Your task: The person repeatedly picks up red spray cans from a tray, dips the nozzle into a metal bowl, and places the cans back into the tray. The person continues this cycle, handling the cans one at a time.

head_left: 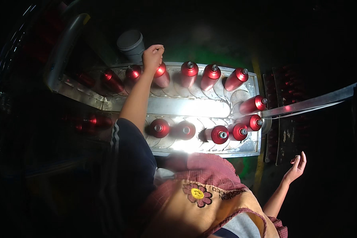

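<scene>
Red bottles [189,76] are ranged around a metal track [166,107], with one bottle [162,78] reached by the curled left hand [152,58], its grip hidden. The right hand [295,170] is held aside, unfilled. How many bottles are finished cannot be told.

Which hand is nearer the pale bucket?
Left: the left hand appears just right of the bucket; the right hand is far off, past the near right corner of the conveyor.
</scene>
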`<action>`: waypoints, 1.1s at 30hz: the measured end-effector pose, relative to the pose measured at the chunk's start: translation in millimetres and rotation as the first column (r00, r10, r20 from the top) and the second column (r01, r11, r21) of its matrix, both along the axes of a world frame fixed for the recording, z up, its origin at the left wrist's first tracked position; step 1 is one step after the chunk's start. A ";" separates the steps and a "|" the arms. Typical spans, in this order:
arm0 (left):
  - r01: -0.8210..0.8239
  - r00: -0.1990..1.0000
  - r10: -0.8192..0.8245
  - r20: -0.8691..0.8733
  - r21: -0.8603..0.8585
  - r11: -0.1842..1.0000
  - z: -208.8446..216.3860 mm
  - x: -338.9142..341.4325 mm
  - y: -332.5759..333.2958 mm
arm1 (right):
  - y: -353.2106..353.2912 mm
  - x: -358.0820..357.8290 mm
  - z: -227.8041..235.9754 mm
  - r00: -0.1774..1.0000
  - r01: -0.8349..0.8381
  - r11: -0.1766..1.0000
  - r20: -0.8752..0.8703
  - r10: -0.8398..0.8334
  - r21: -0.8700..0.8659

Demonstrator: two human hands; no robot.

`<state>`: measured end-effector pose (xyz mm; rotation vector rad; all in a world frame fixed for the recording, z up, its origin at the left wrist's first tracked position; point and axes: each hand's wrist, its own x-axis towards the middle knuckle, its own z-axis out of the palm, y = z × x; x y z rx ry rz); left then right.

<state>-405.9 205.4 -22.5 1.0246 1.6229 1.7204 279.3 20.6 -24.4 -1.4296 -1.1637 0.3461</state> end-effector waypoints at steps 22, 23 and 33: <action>-0.583 0.744 0.550 -0.379 0.032 0.812 -64.8 -19.6 -298.7 | 115.3 -61.6 -26.9 0.810 -0.558 0.829 -0.232 0.538 -0.025; -0.611 0.742 0.561 -0.366 -0.025 0.791 -62.2 -11.6 -297.6 | 110.4 -59.2 -27.6 0.818 -0.544 0.839 -0.243 0.522 -0.030; -0.317 0.905 0.222 -0.363 -0.229 0.920 -56.4 135.4 -251.4 | 126.5 -0.3 -92.5 0.777 -0.591 0.806 -0.246 0.579 0.030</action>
